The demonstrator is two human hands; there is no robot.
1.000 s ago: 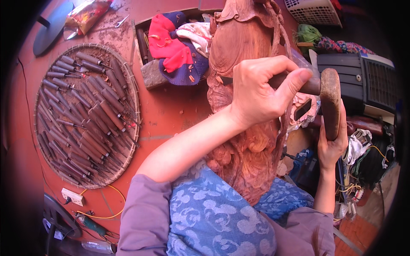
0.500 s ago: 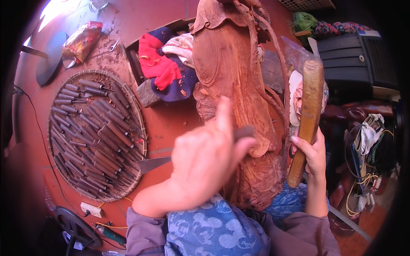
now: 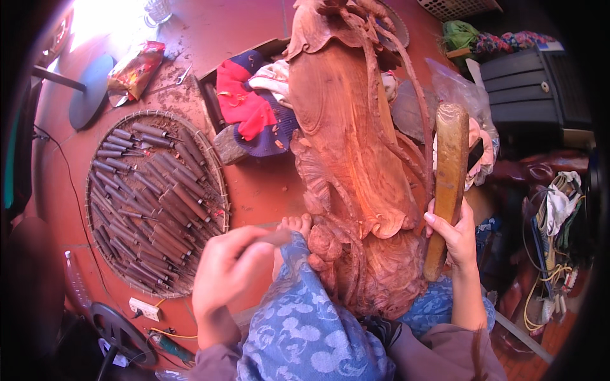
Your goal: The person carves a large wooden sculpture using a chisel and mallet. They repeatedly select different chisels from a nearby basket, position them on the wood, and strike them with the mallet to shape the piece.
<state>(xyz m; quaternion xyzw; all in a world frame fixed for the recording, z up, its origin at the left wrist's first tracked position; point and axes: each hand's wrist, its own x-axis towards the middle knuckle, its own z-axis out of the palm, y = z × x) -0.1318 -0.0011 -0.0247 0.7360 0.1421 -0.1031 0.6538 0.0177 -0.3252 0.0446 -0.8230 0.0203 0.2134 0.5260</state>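
Observation:
A large reddish-brown wood carving (image 3: 343, 127) with a smooth panel and twisting stems lies between my knees. My right hand (image 3: 454, 232) grips a worn wooden mallet (image 3: 450, 171), a thick flat bar held upright along the carving's right side. To the left of the carving, my left hand (image 3: 225, 273) is closed around a chisel; only the end of its brown handle (image 3: 276, 239) sticks out, and its blade is hidden. A round woven tray (image 3: 222, 190) near that hand holds many chisels (image 3: 152, 209) with dark wooden handles.
Red and navy cloth (image 3: 248, 105) lies beside the carving, above a stone block (image 3: 229, 146). A power strip (image 3: 144, 309) and a green power tool (image 3: 170, 346) sit at lower left. A dark plastic case (image 3: 524, 89) and hanging cords (image 3: 556, 273) are on the right.
My left hand has drawn back from over the carving, leftward and down, with the chisel. The mallet in my right hand has shifted slightly. The whole view has moved a little.

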